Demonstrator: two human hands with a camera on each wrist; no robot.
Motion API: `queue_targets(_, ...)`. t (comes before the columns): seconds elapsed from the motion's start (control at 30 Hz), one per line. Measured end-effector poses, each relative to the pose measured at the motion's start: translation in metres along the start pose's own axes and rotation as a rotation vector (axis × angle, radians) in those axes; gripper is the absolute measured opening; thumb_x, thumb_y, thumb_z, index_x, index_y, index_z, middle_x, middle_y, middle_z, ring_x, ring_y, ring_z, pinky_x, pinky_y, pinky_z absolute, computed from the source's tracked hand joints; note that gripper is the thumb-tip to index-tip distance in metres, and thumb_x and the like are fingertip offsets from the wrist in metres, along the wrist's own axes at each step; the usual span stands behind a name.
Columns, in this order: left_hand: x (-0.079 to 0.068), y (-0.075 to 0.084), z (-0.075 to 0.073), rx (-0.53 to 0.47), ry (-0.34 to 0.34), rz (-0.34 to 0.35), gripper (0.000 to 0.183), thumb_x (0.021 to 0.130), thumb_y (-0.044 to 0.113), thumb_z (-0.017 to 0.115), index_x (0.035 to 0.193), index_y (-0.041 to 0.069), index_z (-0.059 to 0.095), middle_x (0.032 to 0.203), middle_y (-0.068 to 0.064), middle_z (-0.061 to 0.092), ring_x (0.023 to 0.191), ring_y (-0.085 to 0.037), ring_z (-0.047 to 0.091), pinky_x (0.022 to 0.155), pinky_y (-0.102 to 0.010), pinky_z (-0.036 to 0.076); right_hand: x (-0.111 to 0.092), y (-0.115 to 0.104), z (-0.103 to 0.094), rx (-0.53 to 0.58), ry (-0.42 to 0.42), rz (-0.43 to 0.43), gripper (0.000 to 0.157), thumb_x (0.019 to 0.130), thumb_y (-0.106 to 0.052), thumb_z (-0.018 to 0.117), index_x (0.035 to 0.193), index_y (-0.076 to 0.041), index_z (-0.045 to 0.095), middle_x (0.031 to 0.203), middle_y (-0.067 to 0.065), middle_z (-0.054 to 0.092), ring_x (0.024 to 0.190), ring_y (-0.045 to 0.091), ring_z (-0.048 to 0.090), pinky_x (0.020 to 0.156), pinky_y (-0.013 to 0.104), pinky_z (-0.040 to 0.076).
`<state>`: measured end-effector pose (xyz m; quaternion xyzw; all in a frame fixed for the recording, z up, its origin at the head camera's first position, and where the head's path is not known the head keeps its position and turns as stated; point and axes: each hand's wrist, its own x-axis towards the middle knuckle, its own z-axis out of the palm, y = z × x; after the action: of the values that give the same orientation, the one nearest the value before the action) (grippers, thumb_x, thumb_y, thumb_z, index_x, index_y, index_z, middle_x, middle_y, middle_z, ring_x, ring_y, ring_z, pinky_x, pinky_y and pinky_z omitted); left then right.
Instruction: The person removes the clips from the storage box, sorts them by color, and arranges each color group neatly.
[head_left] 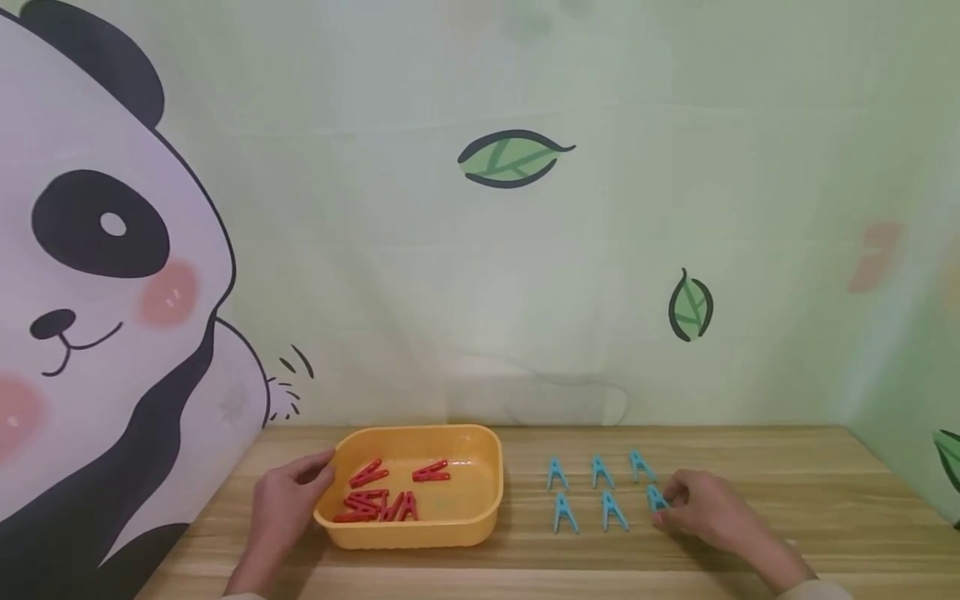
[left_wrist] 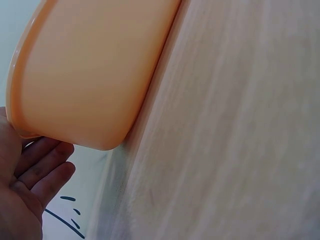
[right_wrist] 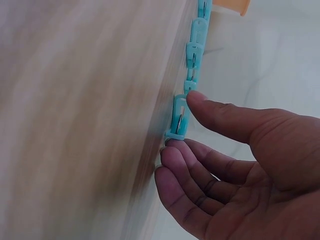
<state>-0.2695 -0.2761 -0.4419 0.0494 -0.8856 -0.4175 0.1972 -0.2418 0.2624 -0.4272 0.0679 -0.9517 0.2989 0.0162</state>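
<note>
My left hand [head_left: 288, 504] grips the left rim of a yellow plastic basin [head_left: 420, 535], its fingers against the outer wall in the left wrist view. Inside the basin lie several red clothespins [head_left: 366, 506], most of them heaped at the front left. My right hand [head_left: 705, 508] pinches a blue clothespin [right_wrist: 180, 117] between thumb and forefinger, low at the tabletop. This pin sits at the right end of the front row. Other blue clothespins [head_left: 602, 472] lie in two rows between the basin and my right hand, their legs spread toward me.
Everything rests on a wood-grain table [head_left: 525, 575]. A light green cloth backdrop [head_left: 390, 250] with a printed panda [head_left: 112, 350] and leaves rises behind the table's back edge and along its sides.
</note>
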Motion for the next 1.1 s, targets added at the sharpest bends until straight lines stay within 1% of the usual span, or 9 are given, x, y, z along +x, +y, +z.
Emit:
queue_targets(0.4, 0.0003, -0.0014, -0.0011, -0.007, 0.000, -0.007, 0.032, 0.100, 0.012, 0.073, 0.129, 0.000, 0.073, 0.127, -0.021, 0.072, 0.123, -0.042, 0.067, 0.101, -0.049, 0.056, 0.0021, -0.0005, 0.0003, -0.001, 0.022, -0.022, 0.031, 0.082, -0.015, 0.091, 0.097, 0.002, 0.070, 0.081, 0.001, 0.060, 0.074, 0.017, 0.055, 0.061, 0.030, 0.050)
queue_targets(0.63, 0.0007, -0.0014, -0.0008, -0.006, -0.001, 0.002, 0.032, 0.099, 0.012, 0.074, 0.128, 0.000, 0.074, 0.126, -0.021, 0.072, 0.123, -0.043, 0.067, 0.101, -0.051, 0.056, 0.0024, -0.0016, 0.0005, -0.002, 0.016, -0.006, 0.031, 0.082, -0.016, 0.091, 0.098, 0.002, 0.070, 0.082, 0.001, 0.060, 0.074, 0.017, 0.055, 0.061, 0.031, 0.050)
queue_targets(0.93, -0.0002, -0.0005, -0.0011, -0.018, -0.009, -0.011, 0.032, 0.100, 0.013, 0.073, 0.129, 0.000, 0.073, 0.127, -0.021, 0.072, 0.123, -0.043, 0.067, 0.101, -0.051, 0.056, 0.0022, -0.0012, 0.0010, -0.022, 0.007, 0.000, 0.033, 0.083, -0.018, 0.091, 0.099, 0.002, 0.071, 0.083, 0.002, 0.062, 0.075, 0.017, 0.056, 0.063, 0.034, 0.051)
queue_targets(1.1, 0.0001, -0.0010, -0.0008, -0.015, -0.010, -0.011, 0.032, 0.099, 0.013, 0.074, 0.129, 0.000, 0.073, 0.128, -0.021, 0.072, 0.123, -0.043, 0.067, 0.100, -0.050, 0.057, 0.0027, -0.0017, -0.0016, -0.012, -0.001, 0.007, 0.036, 0.085, -0.020, 0.089, 0.102, 0.005, 0.070, 0.086, 0.004, 0.065, 0.076, 0.018, 0.060, 0.064, 0.036, 0.055)
